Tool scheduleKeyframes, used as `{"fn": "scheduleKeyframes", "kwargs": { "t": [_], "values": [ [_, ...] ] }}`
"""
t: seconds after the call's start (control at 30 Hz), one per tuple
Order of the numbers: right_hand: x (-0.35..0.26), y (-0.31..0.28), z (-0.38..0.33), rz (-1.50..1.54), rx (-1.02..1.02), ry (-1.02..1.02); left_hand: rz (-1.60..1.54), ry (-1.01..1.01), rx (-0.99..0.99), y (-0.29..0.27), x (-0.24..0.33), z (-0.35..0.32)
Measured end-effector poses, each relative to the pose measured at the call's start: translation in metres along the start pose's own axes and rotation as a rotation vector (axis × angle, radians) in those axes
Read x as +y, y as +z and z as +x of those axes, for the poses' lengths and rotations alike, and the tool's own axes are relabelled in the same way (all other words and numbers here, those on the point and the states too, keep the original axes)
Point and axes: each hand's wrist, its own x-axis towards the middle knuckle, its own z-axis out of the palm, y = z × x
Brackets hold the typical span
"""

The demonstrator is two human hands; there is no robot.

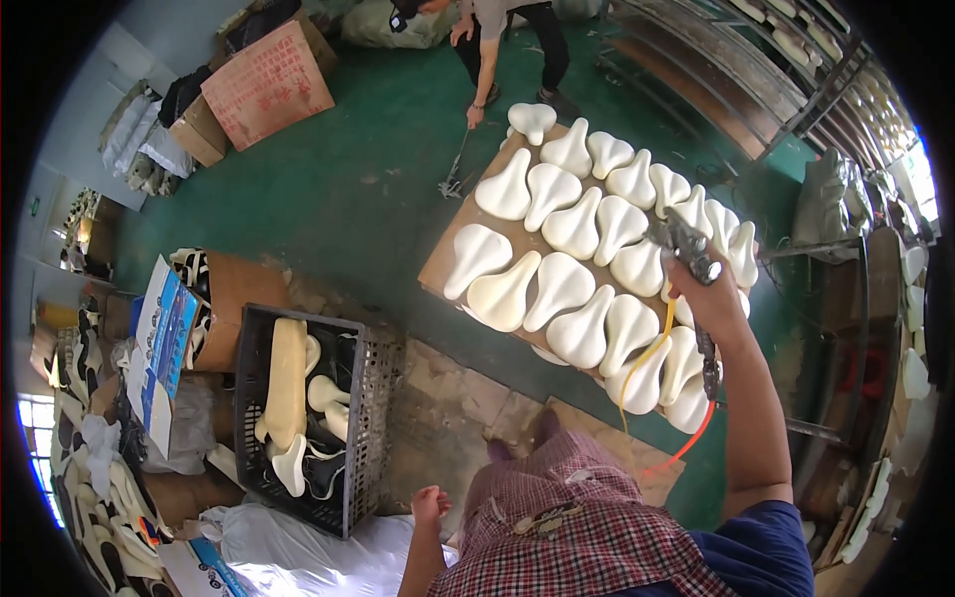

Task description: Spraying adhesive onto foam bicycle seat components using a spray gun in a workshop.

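Note:
My right hand (710,301) is wrapped round the grip of a metal spray gun (682,239), held over the right side of a board (450,239). A red hose (686,443) and a thin yellow hose (647,356) hang below the gun. Cream-white bicycle saddle pads (572,231) lie on the board in rows, and the gun and my arm hide some of them. My left hand (430,505) hangs low beside my checked apron (577,507), its fingers curled in, with nothing seen in them.
A black plastic crate (363,428) holding several foam pieces stands to the left, by a cardboard box (244,303). Beyond the board a person (487,50) holds a thin tool (456,169) near the floor. Racks (686,75) line the right side.

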Motion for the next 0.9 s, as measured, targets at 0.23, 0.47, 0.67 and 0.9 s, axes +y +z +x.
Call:
{"fn": "scheduleKeyframes", "kwargs": {
  "t": [0.23, 0.47, 0.67, 0.9],
  "values": [
    [0.018, -0.013, -0.007, 0.113, -0.032, -0.024, 0.047, -0.045, 0.040, 0.008, -0.015, -0.016],
    [0.036, 0.003, -0.083, 0.051, -0.323, 0.017, 0.101, -0.011, 0.031, 0.004, -0.021, -0.025],
    [0.035, 0.014, -0.118, 0.008, -0.226, 0.017, 0.052, 0.011, 0.018, -0.024, -0.059, -0.029],
    [0.025, 0.039, -0.179, 0.123, -0.351, 0.042, -0.017, -0.106, 0.037, -0.076, -0.119, -0.038]
  ]
}}
